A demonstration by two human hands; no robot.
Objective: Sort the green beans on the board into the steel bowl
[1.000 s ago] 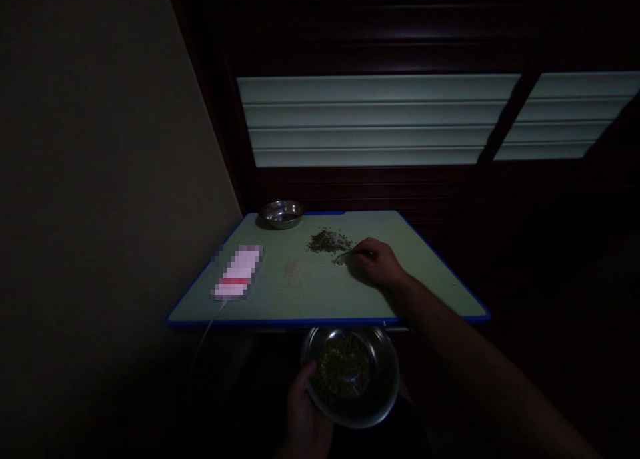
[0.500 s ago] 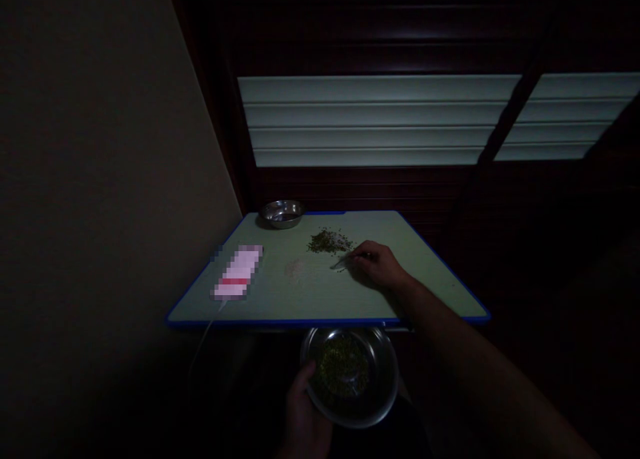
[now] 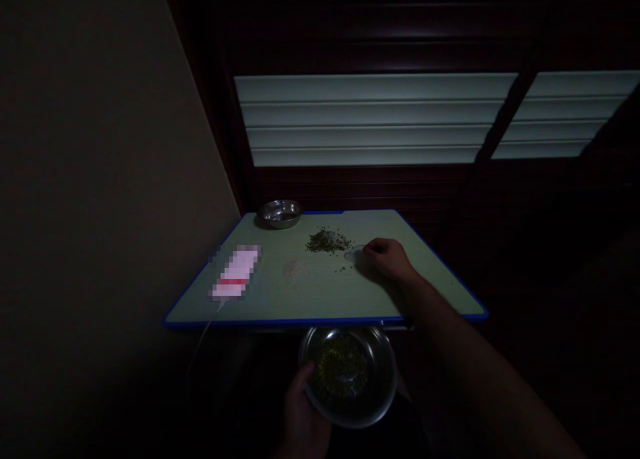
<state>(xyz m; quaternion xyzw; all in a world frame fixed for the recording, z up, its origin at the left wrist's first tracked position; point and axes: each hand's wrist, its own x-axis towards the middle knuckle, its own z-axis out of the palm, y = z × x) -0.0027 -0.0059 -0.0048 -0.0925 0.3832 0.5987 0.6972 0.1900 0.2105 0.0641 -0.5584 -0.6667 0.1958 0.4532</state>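
My left hand (image 3: 306,406) grips the rim of a metal bowl (image 3: 381,396) below the table's front edge, thumb over its left side. Small green beans (image 3: 340,366) cover part of the bowl's bottom. Over the table, my right hand (image 3: 387,258) pinches a small spoon (image 3: 356,252), its pale, shiny head pointing left; the handle is mostly hidden by the fingers. Just left of the spoon lies a pile of green beans mixed with white grains (image 3: 327,240). A few loose beans (image 3: 343,269) are scattered in front of it.
The pale green tabletop (image 3: 310,302) has a blue edge. A thin patch of white grains (image 3: 296,271) lies left of centre. A second metal bowl (image 3: 280,214) stands at the back left. A blurred-out phone-like thing (image 3: 236,272) with a cable (image 3: 203,342) lies at the left.
My right hand has drawn the spoon slightly right and back from the front of the pile, leaving a few beans on the tabletop. My left hand still holds the bowl in about the same place.
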